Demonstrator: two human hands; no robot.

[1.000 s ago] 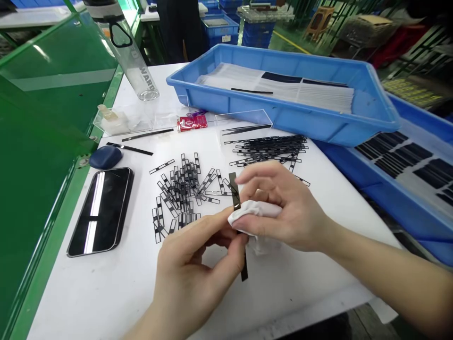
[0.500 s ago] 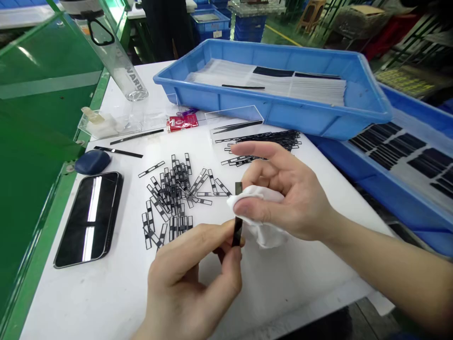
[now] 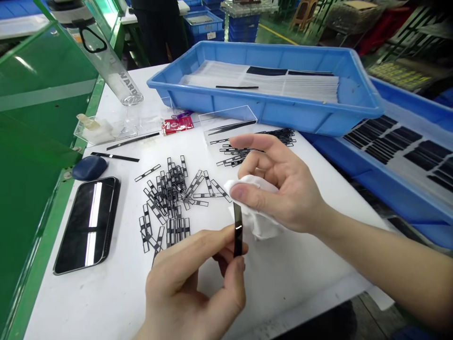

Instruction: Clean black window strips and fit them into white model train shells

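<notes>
The left hand [image 3: 193,283] has its grip closed on a dark strip [image 3: 238,231], which rises above the thumb and the forefinger. Just above this grip, the right hand [image 3: 285,189] pinches a white cloth [image 3: 262,222] at the strip's upper end. To the left of both grips, small black frames [image 3: 170,186] lie on the surface [image 3: 283,283], and farther left a phone [image 3: 83,226].

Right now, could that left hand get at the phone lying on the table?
Probably yes: the phone lies left of the left hand, with only tabletop and some flat black-edged pieces between. But the hand pinches a dark strip, so it would likely have to let go first.
</notes>
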